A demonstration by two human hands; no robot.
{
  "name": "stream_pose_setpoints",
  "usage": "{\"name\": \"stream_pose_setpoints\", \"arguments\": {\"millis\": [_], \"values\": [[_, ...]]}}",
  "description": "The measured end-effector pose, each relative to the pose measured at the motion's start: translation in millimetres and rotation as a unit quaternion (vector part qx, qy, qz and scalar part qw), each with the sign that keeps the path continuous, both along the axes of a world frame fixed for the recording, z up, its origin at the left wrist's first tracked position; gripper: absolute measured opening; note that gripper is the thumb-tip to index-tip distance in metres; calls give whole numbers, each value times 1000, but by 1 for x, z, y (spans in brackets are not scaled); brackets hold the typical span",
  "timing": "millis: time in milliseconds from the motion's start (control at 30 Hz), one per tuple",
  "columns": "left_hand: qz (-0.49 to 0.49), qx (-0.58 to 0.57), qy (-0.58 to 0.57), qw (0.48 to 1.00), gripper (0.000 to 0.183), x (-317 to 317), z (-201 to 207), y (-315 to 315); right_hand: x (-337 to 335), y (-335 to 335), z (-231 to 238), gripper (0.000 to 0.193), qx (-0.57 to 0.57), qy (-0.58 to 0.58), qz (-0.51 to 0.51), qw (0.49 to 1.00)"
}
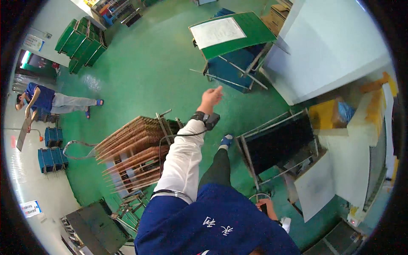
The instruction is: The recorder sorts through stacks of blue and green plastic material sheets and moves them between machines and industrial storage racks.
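Observation:
My left arm, in a white sleeve, stretches forward over the green floor. At its end my left hand (211,100) is in the air with half-curled fingers and nothing visible in it. A black device (211,121) is strapped to that wrist, with a cable along the sleeve. Low on the right, beside my body, my right hand (267,207) is closed at a curved metal handle (260,195). The handle is by the near end of a metal-framed rack (276,146) with a black panel. My shirt and wrist gear partly hide the right fingers.
A rack of stacked brown boards (136,144) stands left of my arm. Ahead is a green-topped trolley (259,32) carrying a white sheet (217,32). A white partition (327,46) rises at right. At far left a person (42,98) holds a flat panel (23,134).

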State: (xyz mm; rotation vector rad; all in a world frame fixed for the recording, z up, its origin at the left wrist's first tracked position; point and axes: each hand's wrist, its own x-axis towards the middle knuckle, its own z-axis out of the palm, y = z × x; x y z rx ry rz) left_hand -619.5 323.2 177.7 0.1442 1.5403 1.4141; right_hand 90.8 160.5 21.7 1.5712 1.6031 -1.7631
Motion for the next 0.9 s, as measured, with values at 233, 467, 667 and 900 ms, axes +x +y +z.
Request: {"name": "stream_pose_setpoints", "arguments": {"millis": [233,467,667,900], "values": [[141,-109,190,966,73,-163,-31,80,-201,108,119,23,-115,-56,-206,970],[203,-100,104,969,83,-242,-68,136,-271,150,141,23,-114,-26,-243,963],[216,32,38,975,63,-259,-53,166,-252,150,134,20,-113,-66,-250,959],[118,111,-29,986,28,-229,-4,183,-247,157,132,21,-115,-110,-198,967]]}}
